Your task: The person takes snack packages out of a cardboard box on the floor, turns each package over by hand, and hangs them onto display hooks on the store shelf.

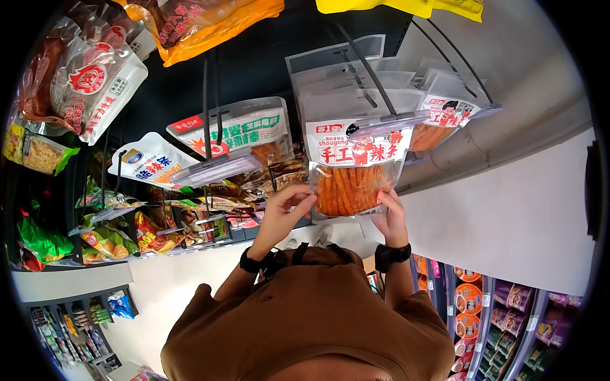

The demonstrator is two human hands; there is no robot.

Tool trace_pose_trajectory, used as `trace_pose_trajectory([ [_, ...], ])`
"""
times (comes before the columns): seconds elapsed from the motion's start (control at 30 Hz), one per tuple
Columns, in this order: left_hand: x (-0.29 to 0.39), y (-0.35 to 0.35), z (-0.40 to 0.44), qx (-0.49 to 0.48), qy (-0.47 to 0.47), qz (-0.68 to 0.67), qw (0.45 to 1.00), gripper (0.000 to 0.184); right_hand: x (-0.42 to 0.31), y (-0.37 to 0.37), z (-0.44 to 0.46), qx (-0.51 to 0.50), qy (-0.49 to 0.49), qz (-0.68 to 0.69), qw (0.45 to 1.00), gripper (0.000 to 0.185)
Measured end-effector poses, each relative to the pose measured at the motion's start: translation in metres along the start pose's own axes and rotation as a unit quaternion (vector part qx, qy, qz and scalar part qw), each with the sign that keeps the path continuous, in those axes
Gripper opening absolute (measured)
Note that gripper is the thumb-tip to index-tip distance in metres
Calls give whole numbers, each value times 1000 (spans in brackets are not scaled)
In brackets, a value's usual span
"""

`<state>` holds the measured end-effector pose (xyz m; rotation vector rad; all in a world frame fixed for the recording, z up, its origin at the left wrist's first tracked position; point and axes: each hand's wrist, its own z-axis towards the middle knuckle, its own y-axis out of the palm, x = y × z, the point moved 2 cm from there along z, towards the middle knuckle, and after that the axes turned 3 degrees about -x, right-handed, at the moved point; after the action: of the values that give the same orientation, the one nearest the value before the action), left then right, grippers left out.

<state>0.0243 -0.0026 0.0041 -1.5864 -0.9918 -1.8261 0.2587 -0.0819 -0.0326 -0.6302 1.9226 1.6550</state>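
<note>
A clear snack bag with orange-brown strips and a white label with red characters hangs from a metal hook, in front of similar bags. At its lower left edge is my left hand, thumb and fingers curled toward each other; whether they pinch the bag's edge is hard to make out. My right hand grips the lower right edge of the same bag between thumb and fingers. Black bands circle both wrists.
Hooks with price holders jut out above the bag. Left of it hang a white-green bag, a white pouch and meat packs. Lower shelves hold colourful snacks. Shelves with round orange tubs stand at the lower right.
</note>
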Motion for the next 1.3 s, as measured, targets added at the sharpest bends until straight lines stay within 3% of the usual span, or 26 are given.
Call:
trace_pose_trajectory([
  [0.13,-3,0,4,13,10,47,999,21,8,-18,9,-21,-27,-36,999,58],
  [0.2,-5,-2,-1,27,8,116,993,27,13,-14,9,-47,-26,52,997,44],
  [0.33,-3,-5,-5,12,9,135,991,36,19,-1,8,-69,-25,76,994,43],
  [0.5,11,-4,-9,4,24,163,986,38,43,-7,7,-82,-37,136,987,43],
  [0.6,17,-6,-15,-13,43,186,982,34,47,12,-4,-57,-29,105,992,44],
  [0.87,8,-16,-49,-184,44,203,961,23,93,37,-38,-58,9,82,995,38],
  [1.3,-24,-46,-98,-360,-43,219,906,17,175,77,-123,101,3,30,994,23],
])
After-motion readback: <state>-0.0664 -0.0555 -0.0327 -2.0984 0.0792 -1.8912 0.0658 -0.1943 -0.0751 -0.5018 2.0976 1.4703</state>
